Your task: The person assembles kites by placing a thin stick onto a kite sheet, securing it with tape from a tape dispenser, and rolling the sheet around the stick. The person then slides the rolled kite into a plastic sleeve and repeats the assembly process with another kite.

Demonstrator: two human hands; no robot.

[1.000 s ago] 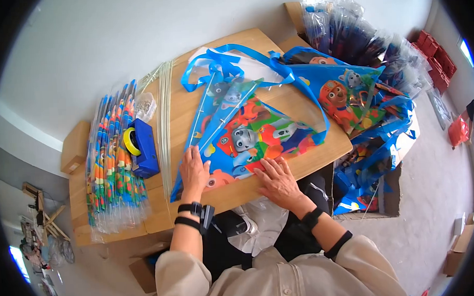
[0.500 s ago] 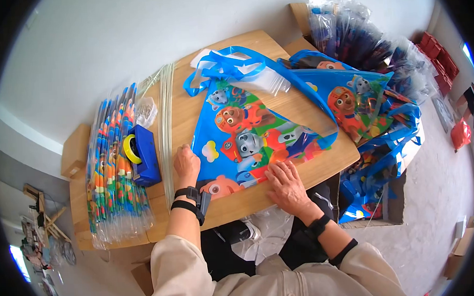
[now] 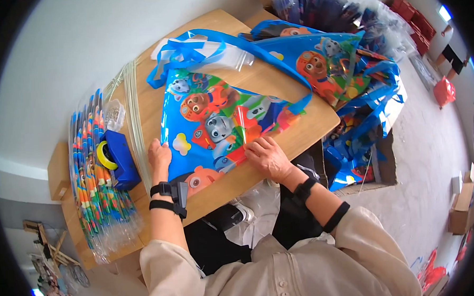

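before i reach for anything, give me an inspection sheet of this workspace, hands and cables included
Surface: wooden table, bare in places
Job's things: printed sheet lying on the table; blue ribbon looped along its far side
Clutter: wrapped bundle, blue tape dispenser and thin pale sticks to its left; other printed pieces to its right
Hands: left hand at the sheet's left edge; right hand on its near edge
Cables: nothing seen
Surroundings: open carton right of the table; red bag and red crates beyond; person partly visible, far right
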